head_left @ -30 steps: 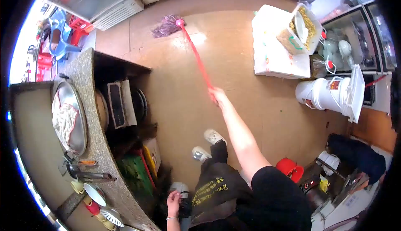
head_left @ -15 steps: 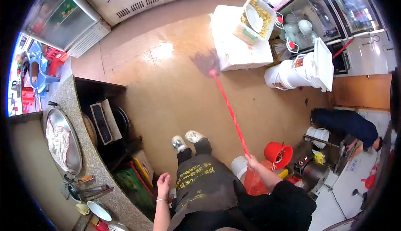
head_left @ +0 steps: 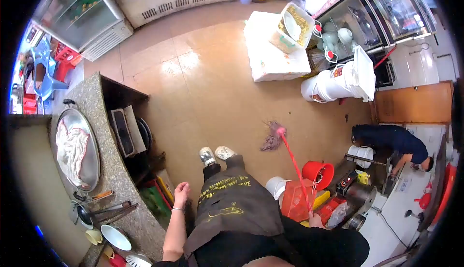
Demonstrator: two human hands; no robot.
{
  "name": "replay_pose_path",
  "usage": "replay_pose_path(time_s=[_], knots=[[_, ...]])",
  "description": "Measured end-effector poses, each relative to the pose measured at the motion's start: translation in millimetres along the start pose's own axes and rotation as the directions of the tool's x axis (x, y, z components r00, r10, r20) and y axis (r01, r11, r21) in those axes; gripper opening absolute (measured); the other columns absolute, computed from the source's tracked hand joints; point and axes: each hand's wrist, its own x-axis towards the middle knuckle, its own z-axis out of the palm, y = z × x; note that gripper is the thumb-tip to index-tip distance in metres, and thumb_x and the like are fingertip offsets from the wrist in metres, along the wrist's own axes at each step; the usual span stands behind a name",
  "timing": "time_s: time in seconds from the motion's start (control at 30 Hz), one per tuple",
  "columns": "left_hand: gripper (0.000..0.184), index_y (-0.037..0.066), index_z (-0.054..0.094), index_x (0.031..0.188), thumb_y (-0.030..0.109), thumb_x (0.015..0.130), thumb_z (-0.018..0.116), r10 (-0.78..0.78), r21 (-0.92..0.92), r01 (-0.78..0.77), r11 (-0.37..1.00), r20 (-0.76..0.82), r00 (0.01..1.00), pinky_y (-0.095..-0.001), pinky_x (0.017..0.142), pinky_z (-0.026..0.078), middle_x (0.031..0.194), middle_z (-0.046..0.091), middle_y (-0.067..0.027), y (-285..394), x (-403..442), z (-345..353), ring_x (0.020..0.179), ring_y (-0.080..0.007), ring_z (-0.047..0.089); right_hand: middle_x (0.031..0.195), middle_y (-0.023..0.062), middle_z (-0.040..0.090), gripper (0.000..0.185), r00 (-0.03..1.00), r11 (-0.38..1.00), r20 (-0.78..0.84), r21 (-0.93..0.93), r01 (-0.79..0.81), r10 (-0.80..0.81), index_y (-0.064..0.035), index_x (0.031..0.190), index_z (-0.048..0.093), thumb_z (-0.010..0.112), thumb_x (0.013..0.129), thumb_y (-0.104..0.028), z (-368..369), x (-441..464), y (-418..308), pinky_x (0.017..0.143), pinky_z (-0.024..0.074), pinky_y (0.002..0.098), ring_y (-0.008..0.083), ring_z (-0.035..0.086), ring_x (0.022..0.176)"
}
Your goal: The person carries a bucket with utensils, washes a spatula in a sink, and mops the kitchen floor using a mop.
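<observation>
My right hand (head_left: 316, 219) is closed around the end of a red mop handle (head_left: 296, 168), low at the right of my body. The purple mop head (head_left: 273, 139) lies on the brown floor (head_left: 217, 107), ahead and to the right of my shoes. My left hand (head_left: 181, 194) hangs in the air left of my dark apron (head_left: 237, 204), fingers curled and holding nothing visible. Beside the handle stand a red bucket (head_left: 318, 174) and an orange-red basket (head_left: 295, 202).
A stone counter (head_left: 113, 151) with a metal tray (head_left: 95, 160) runs along the left. White buckets (head_left: 333, 83) and a white foam box (head_left: 275, 57) stand at the right. Another person (head_left: 391, 139) bends at the far right. A freezer (head_left: 179, 3) stands at the back.
The mop head has swept from the far floor past the foam box and back nearer to my feet. My right hand has drawn back toward my body, still on the handle.
</observation>
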Motion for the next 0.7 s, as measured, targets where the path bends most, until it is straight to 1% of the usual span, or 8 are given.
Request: replay_pose_path(time_s=[0.03, 0.07, 0.17, 0.27, 0.4, 0.5, 0.6, 0.7], knots=[[0.021, 0.002, 0.052, 0.097, 0.015, 0.081, 0.053, -0.004, -0.009, 0.004, 1.0, -0.003, 1.0, -0.022, 0.067, 0.044, 0.085, 0.054, -0.0021, -8.6, 0.6, -7.0, 0.072, -0.0099, 0.052, 0.088, 0.0239, 0.057, 0.042, 1.0, 0.994, 0.01, 0.107, 0.016, -0.017, 0.0028, 0.1, 0.053, 0.044, 0.082, -0.034, -5.1, -16.4, -13.2, 0.079, 0.039, 0.0383, 0.0346, 0.052, 0.094], [0.021, 0.002, 0.052, 0.096, 0.015, 0.081, 0.053, 0.014, -0.063, -0.013, 0.998, 0.01, 1.0, -0.0218, 0.066, 0.044, 0.083, 0.054, -0.0016, -18.3, 4.6, -13.1, 0.071, -0.0097, 0.052, 0.082, 0.0214, 0.058, 0.042, 0.983, 0.984, -0.041, -0.014, 0.178, -0.179, 0.0018, 0.097, 0.054, 0.043, 0.082, -0.036, 9.8, -0.6, -6.7, 0.072, 0.0416, 0.0379, 0.034, 0.055, 0.085], [0.02, 0.002, 0.053, 0.095, 0.015, 0.08, 0.054, 0.057, -0.125, -0.056, 0.991, 0.01, 0.998, -0.0215, 0.063, 0.044, 0.081, 0.054, -0.001, -39.0, 10.5, -20.5, 0.07, -0.0092, 0.051, 0.071, 0.0192, 0.057, 0.043, 0.961, 0.973, 0.16, -0.012, 0.232, -0.227, 0.0023, 0.087, 0.055, 0.043, 0.082, -0.039, 55.8, 69.7, -59.3, 0.061, 0.0429, 0.0378, 0.0323, 0.057, 0.071], [0.02, 0.002, 0.053, 0.095, 0.015, 0.08, 0.054, 0.077, -0.12, -0.077, 0.99, -0.008, 0.997, -0.0217, 0.063, 0.044, 0.081, 0.054, -0.0009, -38.0, -1.8, -24.8, 0.07, -0.009, 0.051, 0.086, 0.0261, 0.055, 0.048, 0.89, 0.886, 0.204, -0.149, 0.439, -0.407, 0.0025, 0.092, 0.053, 0.038, 0.082, -0.042, 77.2, 92.8, -201.6, 0.071, 0.0422, 0.0412, 0.0372, 0.054, 0.085], [0.022, 0.003, 0.052, 0.097, 0.016, 0.079, 0.055, 0.057, -0.187, -0.066, 0.98, -0.05, 0.997, -0.0208, 0.063, 0.042, 0.083, 0.054, -0.0005, -44.0, -12.1, -38.7, 0.072, -0.0079, 0.051, 0.081, 0.0237, 0.056, 0.041, 0.727, 0.732, 0.116, 0.012, 0.681, -0.677, 0.002, 0.089, 0.052, 0.04, 0.081, -0.037, 119.0, 135.5, -379.7, 0.067, 0.0428, 0.0422, 0.0366, 0.055, 0.079], [0.022, 0.004, 0.052, 0.097, 0.017, 0.079, 0.055, 0.005, -0.198, -0.022, 0.98, -0.087, 0.996, -0.0206, 0.061, 0.042, 0.083, 0.054, -0.0003, -56.0, -24.6, -46.2, 0.071, -0.0078, 0.051, 0.086, 0.0222, 0.057, 0.035, 0.71, 0.715, 0.086, 0.053, 0.697, -0.699, -0.0004, 0.089, 0.055, 0.042, 0.079, -0.031, 128.3, 134.9, -526.8, 0.071, 0.0431, 0.0432, 0.0354, 0.054, 0.084], [0.02, 0.006, 0.051, 0.098, 0.017, 0.08, 0.054, -0.038, -0.228, 0.019, 0.974, -0.078, 0.996, -0.0209, 0.061, 0.042, 0.084, 0.055, -0.0002, -50.7, -46.8, -51.2, 0.071, -0.0089, 0.052, 0.085, 0.0201, 0.058, 0.026, 0.562, 0.561, 0.041, -0.035, 0.827, -0.826, -0.0039, 0.087, 0.058, 0.043, 0.077, -0.023, 160.0, 133.9, -625.9, 0.071, 0.0448, 0.0423, 0.0338, 0.056, 0.082], [0.023, 0.006, 0.05, 0.099, 0.018, 0.08, 0.055, -0.087, -0.221, 0.058, 0.974, -0.124, 0.988, -0.0223, 0.063, 0.042, 0.085, 0.056, -0.0006, -53.0, -57.4, -47.6, 0.073, -0.0101, 0.054, 0.09, 0.0164, 0.059, 0.029, 0.648, 0.613, 0.091, -0.249, 0.75, -0.756, -0.011, 0.101, 0.054, 0.044, 0.079, -0.026, 182.0, 94.3, -646.4, 0.076, 0.0439, 0.0427, 0.0312, 0.057, 0.086]])
